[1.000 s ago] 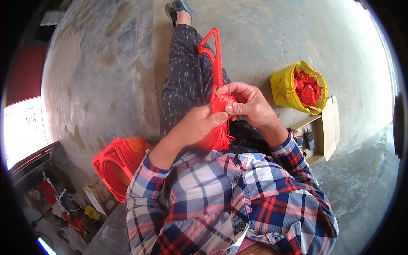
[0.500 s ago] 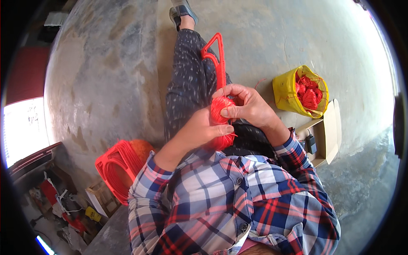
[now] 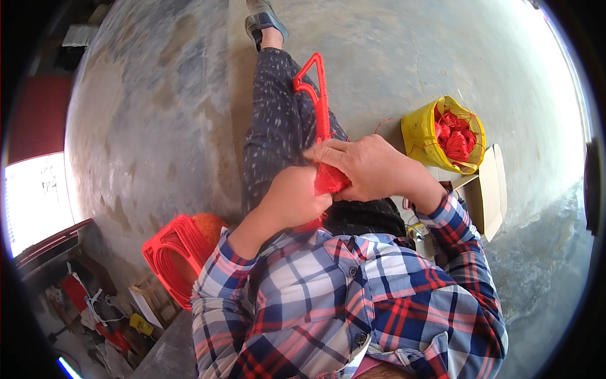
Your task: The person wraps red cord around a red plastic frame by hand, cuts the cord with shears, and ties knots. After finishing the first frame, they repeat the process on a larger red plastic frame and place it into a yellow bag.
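A bundle of shiny red cord (image 3: pixel 330 179) is between my two hands above my lap. My left hand (image 3: pixel 291 197) is closed around its lower left part, and some red shows beneath that fist. Across the top of the bundle lies my right hand (image 3: pixel 372 167), back upward, its thumb and fingers closed on the cord; its fingertips are slightly blurred. A red hanger-like frame (image 3: pixel 323 117) with a wrapped, ridged edge sticks out beyond my hands along my leg. Its near end is hidden by my fingers.
At the right stands a yellow bucket (image 3: pixel 416 136) holding red cord bundles, with an open cardboard box (image 3: pixel 492 189) beside it. A stack of red frames (image 3: pixel 165 252) leans by my left elbow. Assorted clutter (image 3: pixel 95 303) lies at the lower left.
My right hand has turned over and moved to cover the bundle, its back now upward. My left hand has closed into a fist around the cord, hiding more of it.
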